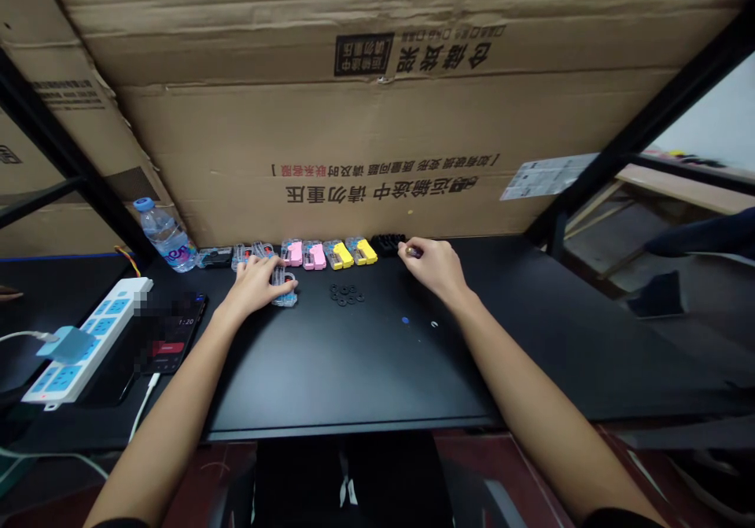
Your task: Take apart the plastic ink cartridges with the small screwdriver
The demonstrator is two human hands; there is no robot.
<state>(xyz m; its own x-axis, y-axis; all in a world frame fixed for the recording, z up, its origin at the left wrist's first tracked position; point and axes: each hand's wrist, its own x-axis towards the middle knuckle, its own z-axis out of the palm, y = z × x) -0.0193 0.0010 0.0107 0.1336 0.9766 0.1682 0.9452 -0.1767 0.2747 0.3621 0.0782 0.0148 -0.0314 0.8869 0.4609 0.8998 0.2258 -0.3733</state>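
My left hand (255, 286) is closed around the side of a clear plastic case (285, 295), which lies on the black tabletop with its thumb side toward the middle. More clear cases (241, 256) stand just behind those fingers. To their right is a row of pink-and-clear cases (314, 256) and yellow-and-clear cases (362, 251). My right hand (437, 270) is closed on a small dark object with a gold end (414, 252); the fingers hide most of it. A cluster of black parts (386, 245) sits beside that hand. Several small black rings (347, 295) lie between my hands.
A water bottle (166, 235) leans at the back left. A power strip (88, 339) and a phone (180, 331) with cable lie at the left. Small blue (405, 320) and white bits (435, 324) are in front. Upright cardboard (354, 127) closes the back.
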